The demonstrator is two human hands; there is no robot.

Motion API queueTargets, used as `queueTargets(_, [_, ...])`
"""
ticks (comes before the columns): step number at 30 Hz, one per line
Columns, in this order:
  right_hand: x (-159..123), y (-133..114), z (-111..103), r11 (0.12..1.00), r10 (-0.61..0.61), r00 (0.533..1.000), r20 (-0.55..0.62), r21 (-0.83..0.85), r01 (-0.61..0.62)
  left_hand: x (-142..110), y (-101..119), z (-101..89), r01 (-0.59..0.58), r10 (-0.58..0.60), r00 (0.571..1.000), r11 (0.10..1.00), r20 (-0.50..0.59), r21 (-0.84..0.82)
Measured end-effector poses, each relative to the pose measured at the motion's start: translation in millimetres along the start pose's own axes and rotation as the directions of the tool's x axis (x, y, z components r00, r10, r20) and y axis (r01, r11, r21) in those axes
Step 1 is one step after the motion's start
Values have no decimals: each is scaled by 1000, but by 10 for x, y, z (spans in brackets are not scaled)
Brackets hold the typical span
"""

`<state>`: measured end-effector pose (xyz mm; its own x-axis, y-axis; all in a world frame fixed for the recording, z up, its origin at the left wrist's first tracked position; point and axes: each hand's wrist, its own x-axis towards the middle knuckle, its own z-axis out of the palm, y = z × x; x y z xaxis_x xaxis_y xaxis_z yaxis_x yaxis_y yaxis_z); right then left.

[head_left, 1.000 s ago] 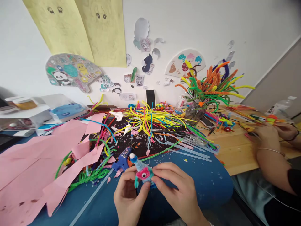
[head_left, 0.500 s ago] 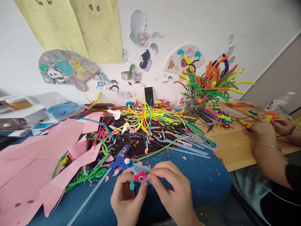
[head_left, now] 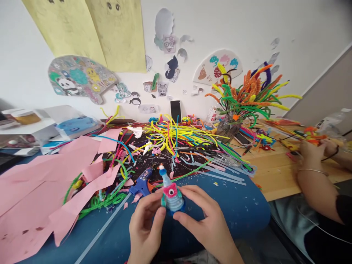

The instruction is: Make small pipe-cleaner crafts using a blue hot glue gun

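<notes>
A small pipe-cleaner figure [head_left: 170,192], light blue with a pink one-eyed face and a white tip, stands upright between my two hands near the table's front edge. My left hand [head_left: 144,227] grips it from the left with thumb and fingers. My right hand [head_left: 203,220] pinches its base from the right. A blue glue gun [head_left: 143,183] lies just behind my left hand on the blue table cover [head_left: 242,209].
Pink paper sheets [head_left: 38,187] cover the left. A heap of coloured pipe cleaners [head_left: 176,135] and a vase of them [head_left: 242,99] stand behind. A phone [head_left: 176,110] leans on the wall. Another person's hands [head_left: 313,154] work at the right on the wooden table.
The figure has been turned from tilted left to upright, face toward me, and my hands have shifted lower around its base.
</notes>
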<state>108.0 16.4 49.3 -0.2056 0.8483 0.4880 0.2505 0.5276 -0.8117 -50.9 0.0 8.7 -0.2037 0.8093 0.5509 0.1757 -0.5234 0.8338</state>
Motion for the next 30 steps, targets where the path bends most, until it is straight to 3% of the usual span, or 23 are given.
queueTargets(3, [5,-9,-70,994,32,998,51,103,-37,80,-22,-217,-255,210,950,949,229,185])
queueTargets(6, [-15,-9,-112,985,83,993,84,144,-95,196,-23,-409,-515,364,820,805,441,294])
queueTargets(11, [-60,12,-89,966,167,980,112,178,-185,341,82,-483,-773,540,627,519,561,364])
queueTargets(13, [-70,14,-68,957,182,976,122,207,-204,362,135,-452,-815,590,579,447,563,369])
queueTargets(15, [-78,10,-51,945,186,975,120,251,-211,356,158,-418,-804,599,594,450,537,388])
queueTargets(18, [-95,3,-34,940,173,980,97,279,-194,287,129,-372,-740,593,672,562,443,371])
queueTargets(21, [-113,14,-8,957,155,986,58,240,-164,163,86,-296,-619,544,785,705,295,347])
queueTargets(23, [-123,27,18,967,136,990,28,215,-139,73,81,-216,-487,457,873,808,169,331])
queueTargets(25, [-133,37,48,975,115,993,-6,194,-112,-3,95,-122,-355,360,932,886,42,298])
queueTargets(30, [-176,47,107,990,72,993,-92,126,-60,-82,134,74,-98,130,974,980,-187,171])
